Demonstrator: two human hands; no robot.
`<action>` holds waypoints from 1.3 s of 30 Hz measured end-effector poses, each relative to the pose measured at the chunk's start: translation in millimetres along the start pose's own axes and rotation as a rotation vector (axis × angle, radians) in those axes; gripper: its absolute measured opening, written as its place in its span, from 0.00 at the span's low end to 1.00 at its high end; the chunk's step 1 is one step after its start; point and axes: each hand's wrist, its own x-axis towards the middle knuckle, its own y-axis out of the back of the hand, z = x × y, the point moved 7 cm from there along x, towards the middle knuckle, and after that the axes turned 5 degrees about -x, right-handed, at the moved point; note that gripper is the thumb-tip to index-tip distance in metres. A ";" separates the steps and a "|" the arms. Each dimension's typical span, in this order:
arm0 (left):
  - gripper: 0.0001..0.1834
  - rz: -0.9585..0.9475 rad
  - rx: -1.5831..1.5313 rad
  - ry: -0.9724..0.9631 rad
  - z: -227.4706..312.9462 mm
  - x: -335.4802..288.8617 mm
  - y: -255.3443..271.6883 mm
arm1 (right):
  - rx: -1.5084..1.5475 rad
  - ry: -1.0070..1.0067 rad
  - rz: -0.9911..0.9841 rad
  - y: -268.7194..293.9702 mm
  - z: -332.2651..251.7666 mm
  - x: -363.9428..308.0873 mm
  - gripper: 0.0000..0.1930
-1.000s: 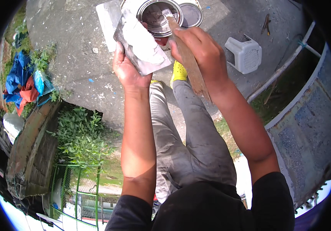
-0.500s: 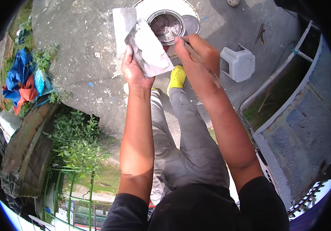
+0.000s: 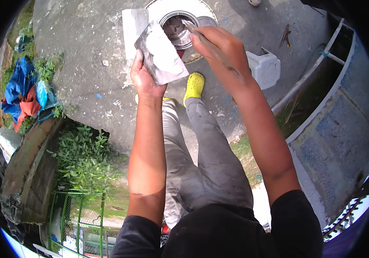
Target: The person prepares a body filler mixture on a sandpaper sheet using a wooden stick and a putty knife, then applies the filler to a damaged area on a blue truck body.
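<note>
My left hand (image 3: 145, 79) grips a flat metal plate (image 3: 160, 53) smeared with white putty, held tilted over the ground. My right hand (image 3: 216, 45) holds a wooden-handled scraper (image 3: 195, 30), its blade end reaching into an open metal can (image 3: 176, 30) of grey paste. The can stands on a round white lid or board (image 3: 201, 8) on the concrete. Another flat grey plate (image 3: 130, 30) lies on the ground just left of the can. My legs in grey trousers and a yellow shoe (image 3: 194, 86) are below the hands.
A white plastic box (image 3: 265, 69) sits on the concrete to the right. A blue-painted boat-like hull (image 3: 339, 142) runs along the right side. Green plants (image 3: 83, 159), a blue and orange tarp (image 3: 23, 92) and a green wire fence (image 3: 70, 223) are at left.
The view has shifted so the can and hands sit higher. My right hand has moved the scraper from beside the plate into the can; the left hand keeps holding the plate.
</note>
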 end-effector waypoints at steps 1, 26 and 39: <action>0.28 0.017 -0.016 0.001 0.4 -1.6 2.3 | 0.007 -0.003 -0.039 0.3 -2.6 1.2 0.09; 0.29 0.051 0.209 -0.112 122.7 -174.7 -53.2 | 0.731 -0.661 0.216 254.8 -132.0 -68.2 0.21; 0.27 -0.380 -0.085 -0.090 184.4 -386.6 -279.7 | 1.163 -0.240 0.202 364.9 -337.1 -114.2 0.18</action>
